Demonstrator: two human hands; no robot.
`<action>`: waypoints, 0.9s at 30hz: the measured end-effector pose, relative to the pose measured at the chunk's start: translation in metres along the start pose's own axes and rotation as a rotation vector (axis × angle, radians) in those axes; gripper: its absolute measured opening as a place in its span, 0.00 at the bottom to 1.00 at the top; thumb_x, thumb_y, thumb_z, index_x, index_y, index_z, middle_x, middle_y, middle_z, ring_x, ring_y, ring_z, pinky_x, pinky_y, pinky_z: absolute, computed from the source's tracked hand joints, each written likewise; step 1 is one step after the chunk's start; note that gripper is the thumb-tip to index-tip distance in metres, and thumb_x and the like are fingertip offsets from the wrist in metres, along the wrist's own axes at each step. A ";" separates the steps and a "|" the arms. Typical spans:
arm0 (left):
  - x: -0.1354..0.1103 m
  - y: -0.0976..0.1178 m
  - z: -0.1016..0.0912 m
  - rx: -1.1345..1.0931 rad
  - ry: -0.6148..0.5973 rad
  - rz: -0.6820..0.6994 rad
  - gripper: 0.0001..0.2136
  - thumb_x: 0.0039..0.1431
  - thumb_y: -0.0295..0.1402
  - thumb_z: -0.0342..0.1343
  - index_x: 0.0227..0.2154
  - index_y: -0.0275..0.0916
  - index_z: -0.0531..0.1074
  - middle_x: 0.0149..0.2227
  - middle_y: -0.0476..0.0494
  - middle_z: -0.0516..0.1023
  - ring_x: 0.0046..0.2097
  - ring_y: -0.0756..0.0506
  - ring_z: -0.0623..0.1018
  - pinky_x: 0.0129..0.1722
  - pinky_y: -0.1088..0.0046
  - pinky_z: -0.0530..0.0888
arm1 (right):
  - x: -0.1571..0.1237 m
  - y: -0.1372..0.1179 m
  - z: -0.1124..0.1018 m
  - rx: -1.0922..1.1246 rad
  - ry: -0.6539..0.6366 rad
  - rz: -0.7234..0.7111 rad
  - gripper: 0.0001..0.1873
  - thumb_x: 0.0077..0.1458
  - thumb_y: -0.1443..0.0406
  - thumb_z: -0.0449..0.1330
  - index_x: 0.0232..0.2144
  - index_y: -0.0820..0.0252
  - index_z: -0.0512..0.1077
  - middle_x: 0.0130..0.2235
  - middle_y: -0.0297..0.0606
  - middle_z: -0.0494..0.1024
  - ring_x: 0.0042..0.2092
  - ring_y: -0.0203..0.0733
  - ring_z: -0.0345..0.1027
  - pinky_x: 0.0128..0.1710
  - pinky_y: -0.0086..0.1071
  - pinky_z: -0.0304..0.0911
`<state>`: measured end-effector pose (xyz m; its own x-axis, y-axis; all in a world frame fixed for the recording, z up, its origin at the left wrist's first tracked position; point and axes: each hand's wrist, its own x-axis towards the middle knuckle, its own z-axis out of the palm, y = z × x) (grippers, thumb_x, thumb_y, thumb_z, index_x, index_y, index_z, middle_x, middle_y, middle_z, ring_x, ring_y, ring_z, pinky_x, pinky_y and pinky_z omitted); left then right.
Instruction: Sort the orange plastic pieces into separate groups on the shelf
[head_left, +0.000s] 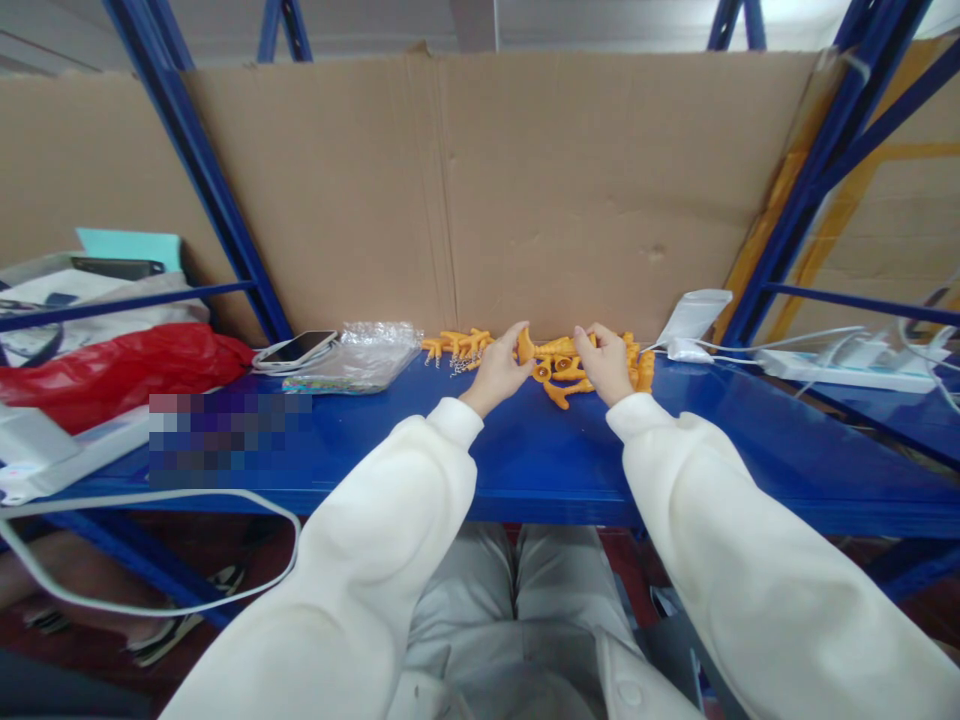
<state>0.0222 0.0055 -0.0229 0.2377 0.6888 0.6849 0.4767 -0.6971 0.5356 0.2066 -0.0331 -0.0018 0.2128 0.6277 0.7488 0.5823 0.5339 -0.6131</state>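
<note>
My left hand point(499, 372) is closed, its thumb and fingers pinching a curved orange plastic piece point(526, 347) raised above the shelf. To its right, my right hand point(607, 367) has its fingers curled toward the thumb over a pile of orange plastic pieces point(568, 392); whatever sits between its fingertips is too small to make out. Some of the pieces in the pile have round openings. On the far side of my left hand lie several orange pieces with small metal chains point(455, 345), partly hidden by that hand.
A blue metal shelf point(540, 455) carries everything, backed by a cardboard sheet point(600, 190). Clear plastic bags point(367, 358) and a phone point(300, 347) lie left, beside a red bag point(135, 365). White power strips point(847, 370) and cables flank both sides. A person's legs show lower left.
</note>
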 end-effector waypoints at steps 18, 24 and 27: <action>-0.002 0.007 -0.026 0.150 0.017 0.046 0.27 0.54 0.22 0.59 0.58 0.35 0.66 0.48 0.39 0.79 0.48 0.44 0.80 0.52 0.65 0.76 | 0.000 -0.013 0.009 -0.065 -0.090 -0.058 0.17 0.58 0.57 0.54 0.20 0.54 0.59 0.19 0.27 0.57 0.25 0.36 0.54 0.31 0.32 0.51; -0.004 0.001 -0.023 0.263 0.127 0.043 0.27 0.55 0.20 0.56 0.59 0.37 0.64 0.54 0.34 0.77 0.55 0.38 0.77 0.58 0.57 0.72 | 0.026 -0.006 0.037 0.108 -0.174 0.284 0.22 0.59 0.54 0.54 0.18 0.52 0.55 0.17 0.29 0.55 0.24 0.38 0.53 0.28 0.33 0.49; -0.005 -0.001 -0.023 0.297 0.111 0.027 0.27 0.56 0.20 0.56 0.59 0.36 0.63 0.53 0.33 0.77 0.56 0.37 0.77 0.58 0.55 0.72 | 0.029 0.000 0.049 0.207 -0.178 0.455 0.20 0.59 0.54 0.53 0.18 0.52 0.54 0.17 0.31 0.56 0.23 0.39 0.54 0.26 0.34 0.49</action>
<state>0.0013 -0.0019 -0.0160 0.1676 0.6338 0.7551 0.7015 -0.6148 0.3603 0.1743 0.0134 0.0072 0.2610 0.8988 0.3521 0.2912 0.2745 -0.9164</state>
